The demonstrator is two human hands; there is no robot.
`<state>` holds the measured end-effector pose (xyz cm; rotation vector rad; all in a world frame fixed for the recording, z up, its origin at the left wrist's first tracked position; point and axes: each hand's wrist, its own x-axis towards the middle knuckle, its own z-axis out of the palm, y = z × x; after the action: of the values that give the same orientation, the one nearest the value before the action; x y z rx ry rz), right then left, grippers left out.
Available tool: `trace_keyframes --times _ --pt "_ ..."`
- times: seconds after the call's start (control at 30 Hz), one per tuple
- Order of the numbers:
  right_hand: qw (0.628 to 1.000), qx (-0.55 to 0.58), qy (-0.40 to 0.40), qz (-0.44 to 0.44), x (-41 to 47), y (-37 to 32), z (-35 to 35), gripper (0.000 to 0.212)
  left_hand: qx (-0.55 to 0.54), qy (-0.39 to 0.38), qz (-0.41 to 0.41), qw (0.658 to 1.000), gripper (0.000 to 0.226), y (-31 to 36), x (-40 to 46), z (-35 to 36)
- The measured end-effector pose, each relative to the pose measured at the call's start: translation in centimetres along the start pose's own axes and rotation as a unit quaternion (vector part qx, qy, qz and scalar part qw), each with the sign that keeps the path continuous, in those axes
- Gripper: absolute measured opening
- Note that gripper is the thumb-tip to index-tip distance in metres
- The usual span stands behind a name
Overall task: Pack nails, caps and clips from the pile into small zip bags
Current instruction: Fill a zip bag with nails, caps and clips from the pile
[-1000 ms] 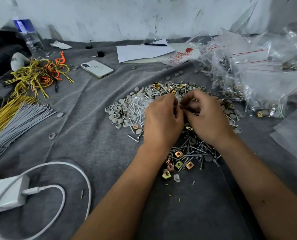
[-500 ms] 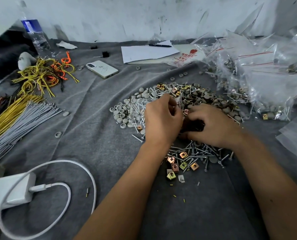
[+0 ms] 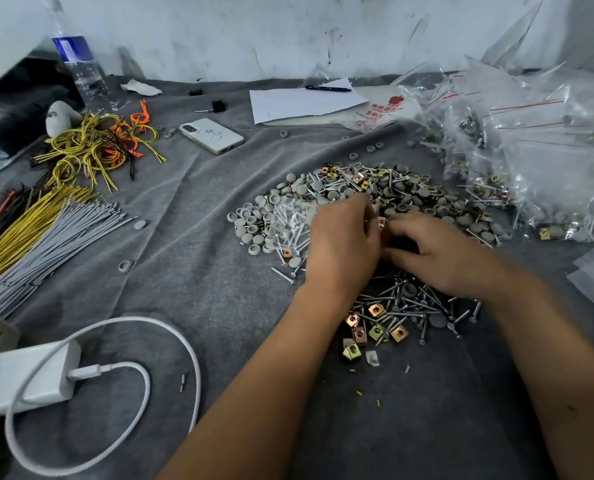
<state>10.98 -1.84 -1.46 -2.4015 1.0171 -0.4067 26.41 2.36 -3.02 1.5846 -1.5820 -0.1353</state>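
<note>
Picking from the pile (image 3: 375, 202) of grey caps (image 3: 318, 186), screws/nails (image 3: 406, 299) and brass-coloured clips (image 3: 377, 310) at centre of the grey cloth (image 3: 202, 289) — both hands sit on it, fingertips meeting. Left hand (image 3: 340, 244) is curled, fingers bent inward; right hand (image 3: 437, 254) is curled too, and a small copper-toned clip (image 3: 381, 221) shows right where the fingertips meet, but which hand pinches it I can't tell. A clear zip bag (image 3: 290, 216) holding white nails lies on the pile just left of the left hand. Risks: mixed parts are tangled, so a pinch could drag extras along; small clips can slip and scatter onto the cloth, where strays already lie; sharp points under the palms. Filled bags (image 3: 531, 174) heap at far right. Left side: bundles of yellow and grey wires (image 3: 46, 233), a phone (image 3: 212, 135), charger with cable (image 3: 28, 375), water bottle (image 3: 77, 67). Paper and pen (image 3: 328, 88) at the back — scuffed white wall (image 3: 288, 29) behind.
</note>
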Motion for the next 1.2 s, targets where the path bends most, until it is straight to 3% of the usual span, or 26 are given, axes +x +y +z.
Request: trace_keyframes --times 0.2,0.33,0.47,0.8,1.07,1.2 --pt "0.988 0.065 0.137 0.035 0.2 0.3 0.5 0.006 -0.149 0.036 -0.107 0.982 0.011 -0.7 0.5 0.1" --pt "0.968 0.098 0.229 0.041 0.2 0.2 0.5 0.006 -0.182 0.029 -0.13 0.974 0.011 -0.7 0.5 0.0" --pt "0.957 0.108 0.265 0.047 0.1 0.1 0.3 0.013 -0.187 0.023 -0.144 0.971 0.011 -0.6 0.6 -0.2" --pt "0.954 0.119 0.272 0.027 0.1 -0.5 0.7 0.017 -0.242 0.013 -0.174 0.954 0.012 -0.7 0.7 -0.4" --pt "0.957 0.027 0.288 -0.009 0.4 -1.3 1.0 0.023 -0.26 0.02 -0.147 0.954 0.018 -0.2 0.6 -0.4" --pt "0.978 -0.032 0.205 -0.016 0.5 -1.4 1.8 0.017 -0.312 0.055 -0.138 0.938 0.016 -0.4 0.5 -0.6"
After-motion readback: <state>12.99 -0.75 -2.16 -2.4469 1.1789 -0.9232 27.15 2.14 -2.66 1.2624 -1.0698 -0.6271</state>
